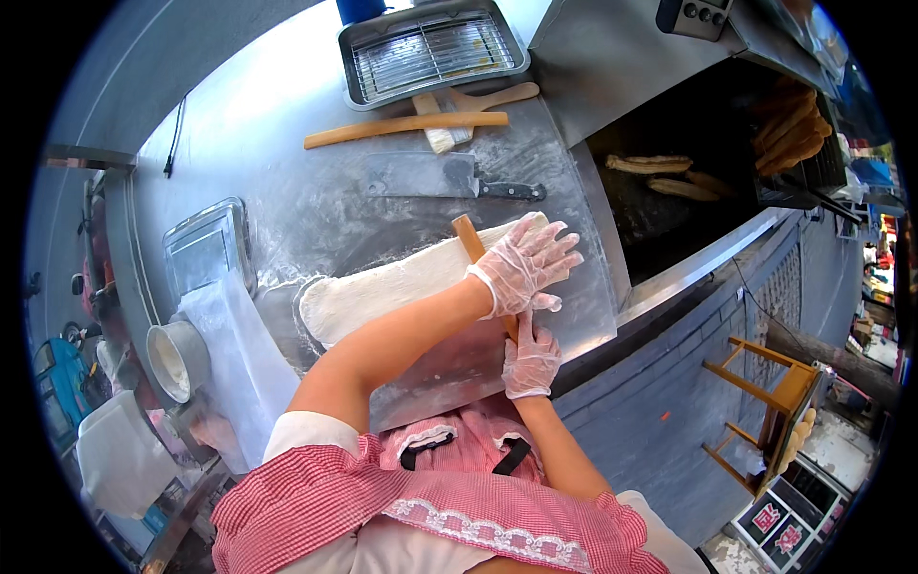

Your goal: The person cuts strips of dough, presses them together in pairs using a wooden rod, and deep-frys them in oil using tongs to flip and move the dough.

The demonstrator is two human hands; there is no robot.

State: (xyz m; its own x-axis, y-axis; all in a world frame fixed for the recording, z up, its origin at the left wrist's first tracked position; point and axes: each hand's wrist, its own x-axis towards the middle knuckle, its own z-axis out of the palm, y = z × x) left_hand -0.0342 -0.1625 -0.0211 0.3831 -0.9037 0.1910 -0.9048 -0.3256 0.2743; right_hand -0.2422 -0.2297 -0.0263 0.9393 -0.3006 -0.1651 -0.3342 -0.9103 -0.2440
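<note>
A long flat strip of pale dough (387, 287) lies across the floured metal table. Over its right end rests a thin wooden rolling pin (469, 239), pointing from the far side toward me. My left hand (519, 265), in a clear plastic glove, reaches across the pin with its fingers spread over the dough's right end; whether the palm presses on the pin is hidden. My right hand (533, 365), gloved too, is closed round the pin's near end, with the index finger stretched along it. Beyond the dough lies a cleaver (421, 176) with a black handle.
Behind the cleaver are a wooden stick (402, 126), a brush (445, 124) and a wire-rack tray (430, 53). On the right, dough sticks (679, 188) float in a dark oil vat (660, 230). A metal tray (206, 244), plastic sheet (234, 344) and pot (177, 359) stand left.
</note>
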